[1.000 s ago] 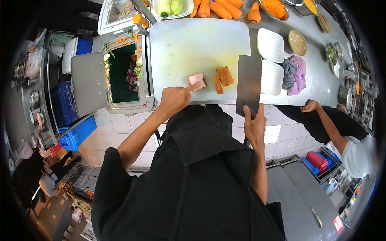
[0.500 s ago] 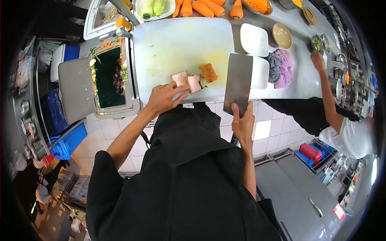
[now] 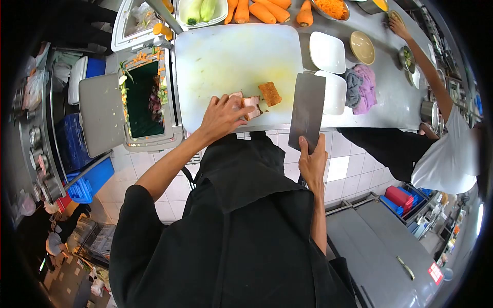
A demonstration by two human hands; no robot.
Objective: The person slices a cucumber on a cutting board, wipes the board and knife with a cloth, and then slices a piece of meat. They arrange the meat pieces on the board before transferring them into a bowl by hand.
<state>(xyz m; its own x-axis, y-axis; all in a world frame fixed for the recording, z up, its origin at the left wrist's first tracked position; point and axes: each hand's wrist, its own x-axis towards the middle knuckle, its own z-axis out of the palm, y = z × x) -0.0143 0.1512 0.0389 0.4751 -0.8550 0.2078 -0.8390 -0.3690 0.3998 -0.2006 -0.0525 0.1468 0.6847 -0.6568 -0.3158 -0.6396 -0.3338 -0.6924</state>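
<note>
My right hand (image 3: 313, 160) is closed round the handle of a broad cleaver (image 3: 308, 110), its blade pointing away from me at the right edge of the white cutting board (image 3: 226, 56). At the board's near side, my left hand (image 3: 222, 117) has its fingers curled over cut pieces of roast pork belly (image 3: 251, 107). It partly covers the left piece. Just right of these lies another pork belly piece (image 3: 270, 94), brown crust up, touched by neither hand.
White dishes (image 3: 327, 53), a tan bowl (image 3: 362, 47) and crumpled cloths (image 3: 365, 88) lie right of the board. Carrots (image 3: 263, 13) line the back. An open bin (image 3: 142, 102) stands left. A co-worker's arm (image 3: 429, 64) reaches over the counter at right.
My left hand has shifted right and further over the pork belly pieces. The cleaver stays almost in place. The co-worker's hand has moved from the small metal bowl to the far back of the counter.
</note>
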